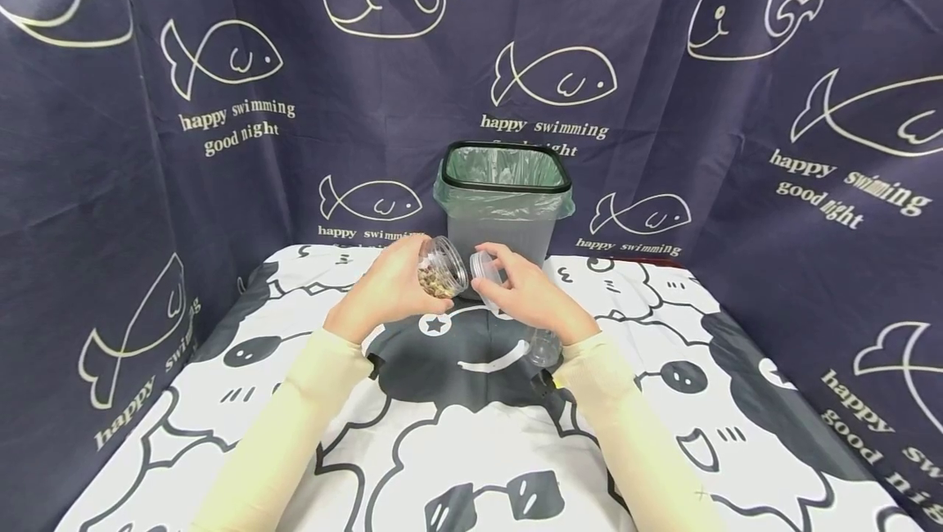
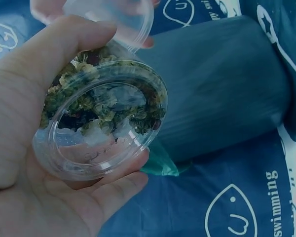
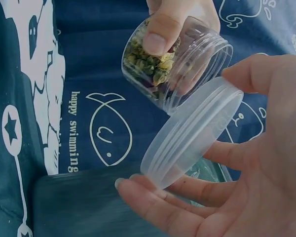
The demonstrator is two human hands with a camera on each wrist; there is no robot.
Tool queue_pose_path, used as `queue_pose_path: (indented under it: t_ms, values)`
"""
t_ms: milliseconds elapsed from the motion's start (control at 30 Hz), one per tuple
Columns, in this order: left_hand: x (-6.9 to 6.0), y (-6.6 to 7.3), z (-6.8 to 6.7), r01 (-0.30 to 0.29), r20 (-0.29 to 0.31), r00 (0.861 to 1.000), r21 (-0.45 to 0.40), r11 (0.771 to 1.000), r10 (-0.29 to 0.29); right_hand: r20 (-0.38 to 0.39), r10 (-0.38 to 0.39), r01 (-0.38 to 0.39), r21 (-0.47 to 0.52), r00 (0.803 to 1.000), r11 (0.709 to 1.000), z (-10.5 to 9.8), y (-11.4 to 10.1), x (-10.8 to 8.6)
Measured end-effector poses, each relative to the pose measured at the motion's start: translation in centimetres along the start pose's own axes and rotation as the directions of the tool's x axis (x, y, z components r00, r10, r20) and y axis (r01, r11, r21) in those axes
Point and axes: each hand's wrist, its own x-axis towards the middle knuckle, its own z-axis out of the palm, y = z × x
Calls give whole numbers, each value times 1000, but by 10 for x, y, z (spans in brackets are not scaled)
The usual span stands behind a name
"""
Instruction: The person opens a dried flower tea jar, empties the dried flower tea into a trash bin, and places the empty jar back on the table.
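Observation:
My left hand [image 1: 394, 280] grips a clear plastic jar [image 1: 444, 263] tilted on its side, its open mouth facing right. Dried yellow-green flower buds [image 3: 147, 63] with a few dark red bits lie inside, also visible through the jar's round base in the left wrist view. In my right hand [image 1: 536, 293] a translucent screw lid [image 3: 190, 133] is held by its edge between thumb and fingers. The lid is off the jar, close beside the mouth and slanted. Both hands are raised above the table, in front of the bin.
A grey bin [image 1: 508, 233] with a black rim and green liner [image 1: 563, 203] stands behind the hands. Another clear container [image 1: 543, 348] sits on the table below my right wrist. A cartoon-print cloth [image 1: 471, 450] covers the table; dark fish-print curtains [image 1: 412, 106] surround it.

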Motion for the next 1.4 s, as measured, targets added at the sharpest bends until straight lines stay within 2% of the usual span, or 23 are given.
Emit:
queue_pose_path:
  t_ms: [333,567,833,1067,1400]
  values:
    - [-3,-2,-14,84,-46,995,4,996,-83,62,39,-30,-135,997,990,6,2,1]
    - [-2,-3,-16,85,-53,995,5,996,-84,143,51,-22,-194,988,981,15,2,0]
    - [-3,-2,-16,86,-46,995,5,996,-86,213,66,1,-298,975,955,35,4,-2]
    - [-2,-3,-14,79,-40,996,11,997,-79,279,175,-61,-373,944,926,52,10,0]
    - [-3,0,-15,84,-36,996,15,996,-84,352,193,-22,-437,916,899,69,19,3]
